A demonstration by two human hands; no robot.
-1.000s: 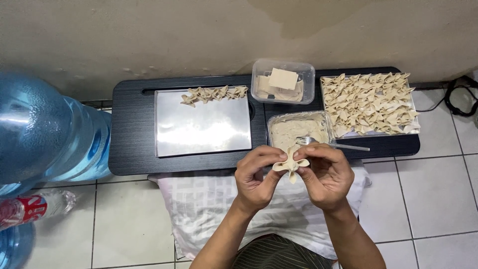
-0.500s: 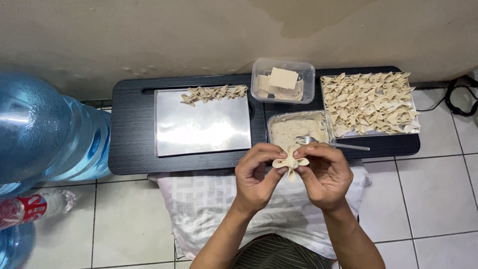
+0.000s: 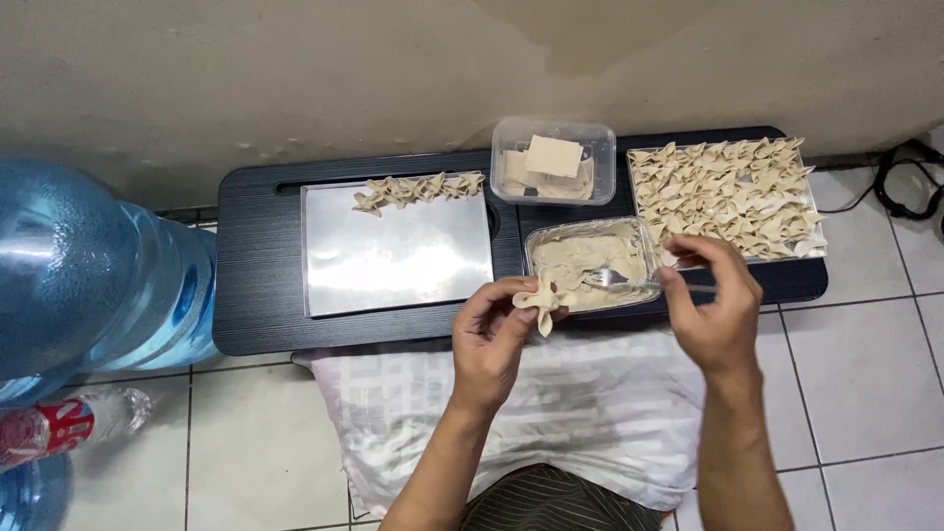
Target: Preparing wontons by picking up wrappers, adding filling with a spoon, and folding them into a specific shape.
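Above a pale checked cushion, the left hand is pinching a folded dumpling between thumb and fingertips, holding it just in front of the black table. Beside it, the right hand is gripping the handle of a fork with curled fingers, and the tines are lying over the filling tub, which is sitting on the table's near edge. Behind the tub, a clear box is holding square wrappers. To the right, a tray is carrying many finished dumplings packed close together. To the left, a steel tray is bearing one short row of dumplings along its far edge. At the far left, a large blue water jug is standing on the tiled floor, with a small bottle lying near it.
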